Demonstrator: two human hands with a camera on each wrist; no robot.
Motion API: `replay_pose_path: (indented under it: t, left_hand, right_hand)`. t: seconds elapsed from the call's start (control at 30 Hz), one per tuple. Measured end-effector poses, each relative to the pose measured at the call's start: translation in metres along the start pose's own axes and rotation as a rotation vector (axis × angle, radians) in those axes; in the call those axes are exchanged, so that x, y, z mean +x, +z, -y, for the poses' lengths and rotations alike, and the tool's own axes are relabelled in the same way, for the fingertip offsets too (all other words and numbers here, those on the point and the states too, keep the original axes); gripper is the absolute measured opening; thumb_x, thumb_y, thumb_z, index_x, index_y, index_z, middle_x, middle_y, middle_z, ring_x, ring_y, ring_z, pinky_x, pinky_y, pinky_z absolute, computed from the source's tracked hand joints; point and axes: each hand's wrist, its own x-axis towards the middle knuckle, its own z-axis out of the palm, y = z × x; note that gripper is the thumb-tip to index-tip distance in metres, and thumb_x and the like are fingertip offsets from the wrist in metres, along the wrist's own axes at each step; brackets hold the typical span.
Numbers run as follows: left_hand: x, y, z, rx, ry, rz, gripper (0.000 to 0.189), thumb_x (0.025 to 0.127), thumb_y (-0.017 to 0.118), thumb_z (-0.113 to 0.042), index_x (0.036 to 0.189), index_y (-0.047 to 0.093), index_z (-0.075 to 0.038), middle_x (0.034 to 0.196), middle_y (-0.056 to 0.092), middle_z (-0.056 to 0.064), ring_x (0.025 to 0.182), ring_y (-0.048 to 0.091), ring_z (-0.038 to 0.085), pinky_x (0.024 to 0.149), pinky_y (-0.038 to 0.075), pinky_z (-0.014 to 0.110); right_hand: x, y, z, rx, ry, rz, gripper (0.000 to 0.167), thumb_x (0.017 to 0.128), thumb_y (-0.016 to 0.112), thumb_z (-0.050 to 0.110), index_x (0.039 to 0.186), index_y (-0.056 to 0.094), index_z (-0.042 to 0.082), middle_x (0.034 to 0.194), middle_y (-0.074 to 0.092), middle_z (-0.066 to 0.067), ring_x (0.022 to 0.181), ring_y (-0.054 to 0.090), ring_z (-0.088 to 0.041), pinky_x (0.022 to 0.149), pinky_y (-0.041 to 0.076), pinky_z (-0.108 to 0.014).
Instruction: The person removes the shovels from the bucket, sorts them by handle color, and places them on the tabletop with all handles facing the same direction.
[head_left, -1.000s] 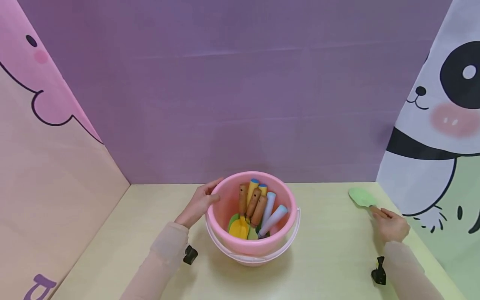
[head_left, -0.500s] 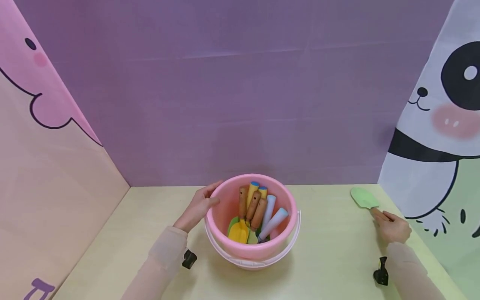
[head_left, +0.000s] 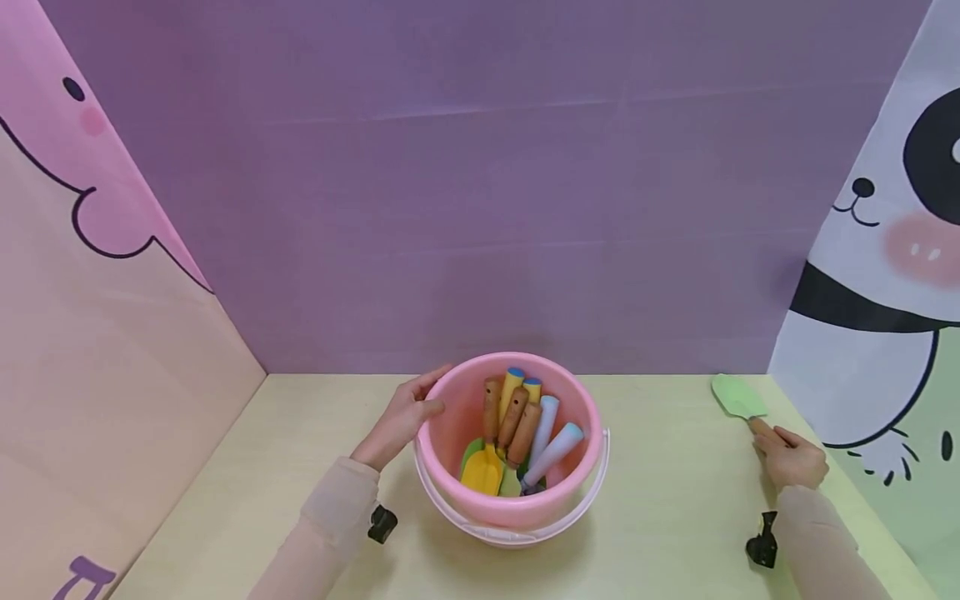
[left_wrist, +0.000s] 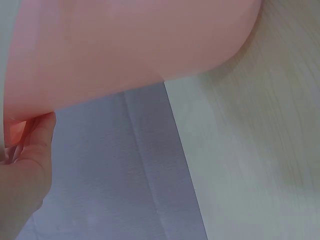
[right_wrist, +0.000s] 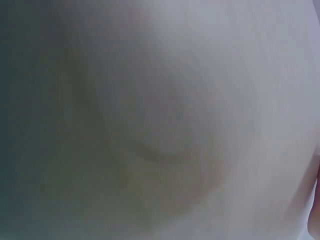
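Observation:
A pink bucket [head_left: 457,492] with a white handle [head_left: 597,479] stands on the table in the head view. My left hand [head_left: 397,417] grips its left rim, the thumb at the inner edge; the left wrist view shows the hand [left_wrist: 30,165] below the pink wall. Inside the bucket are a yellow toy shovel [head_left: 483,471], brown wooden handles [head_left: 523,433], yellow handles with blue ends [head_left: 512,387] and pale blue handles [head_left: 555,454]. At far right my right hand [head_left: 795,460] holds a light green toy shovel [head_left: 738,396] by its wooden handle, blade pointing away.
The pale wooden table [head_left: 660,500] meets a purple wall [head_left: 525,183] at the back. A pink cartoon panel [head_left: 142,375] borders the left side, a panda panel [head_left: 847,367] the right. A black object [head_left: 382,523] hangs by each wrist.
The whole head view has shifted slightly, carrying everything a little right and down. Both hands keep their holds on the bucket rim and the green shovel.

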Motion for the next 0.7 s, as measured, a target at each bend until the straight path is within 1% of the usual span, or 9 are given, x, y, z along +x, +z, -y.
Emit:
replay_pose_path:
  t: [0.17,0.3,0.43,0.57,0.63,0.7]
  left_hand:
    - [0.001,0.001,-0.001,-0.003,0.013,0.01,0.057,0.083,0.047,-0.003,0.139,0.039,-0.01,0.138,0.045,0.014,0.11,0.055,0.027,0.083,0.052,0.032]
    - [0.0,0.001,-0.001,-0.01,0.009,0.008,0.056,0.084,0.046,-0.002,0.139,0.04,-0.011,0.139,0.044,0.013,0.11,0.055,0.027,0.083,0.053,0.033]
    - [-0.002,0.0,0.0,-0.017,0.001,0.006,0.057,0.084,0.046,-0.002,0.139,0.039,-0.011,0.139,0.044,0.013,0.111,0.055,0.027,0.083,0.052,0.033]
    - [-0.003,0.0,0.0,-0.016,0.007,0.013,0.057,0.084,0.046,-0.003,0.14,0.038,-0.01,0.139,0.043,0.014,0.112,0.054,0.028,0.084,0.052,0.033]
    - [-0.003,-0.001,0.0,-0.015,0.008,0.013,0.057,0.084,0.046,-0.003,0.14,0.038,-0.01,0.139,0.043,0.015,0.112,0.054,0.028,0.084,0.052,0.034]
    - [-0.002,-0.001,0.0,-0.015,0.006,0.014,0.057,0.084,0.046,-0.003,0.14,0.037,-0.009,0.139,0.043,0.015,0.111,0.054,0.028,0.084,0.052,0.034]
  right_hand:
    - [-0.001,-0.003,-0.001,0.0,0.006,0.012,0.067,0.084,0.057,0.04,0.138,0.039,0.006,0.145,0.032,-0.018,0.135,0.025,-0.035,0.11,0.022,-0.043]
    - [0.002,-0.004,-0.002,-0.004,-0.004,0.033,0.069,0.083,0.057,0.041,0.139,0.038,0.005,0.145,0.031,-0.019,0.135,0.023,-0.035,0.111,0.022,-0.044]
    - [0.008,-0.003,-0.004,-0.007,-0.03,0.056,0.069,0.084,0.057,0.04,0.139,0.036,0.004,0.145,0.03,-0.02,0.136,0.022,-0.036,0.111,0.021,-0.045]
    - [0.009,-0.003,-0.004,-0.039,-0.062,0.065,0.066,0.085,0.056,0.036,0.138,0.036,0.002,0.143,0.032,-0.022,0.134,0.025,-0.037,0.11,0.023,-0.046]
    - [0.006,-0.004,-0.003,-0.064,-0.086,0.072,0.067,0.085,0.056,0.036,0.137,0.037,-0.001,0.141,0.034,-0.025,0.132,0.028,-0.038,0.108,0.026,-0.046]
    - [0.003,-0.006,-0.001,-0.091,-0.101,0.083,0.068,0.085,0.055,0.039,0.137,0.037,-0.003,0.139,0.035,-0.027,0.128,0.033,-0.038,0.099,0.037,-0.039]
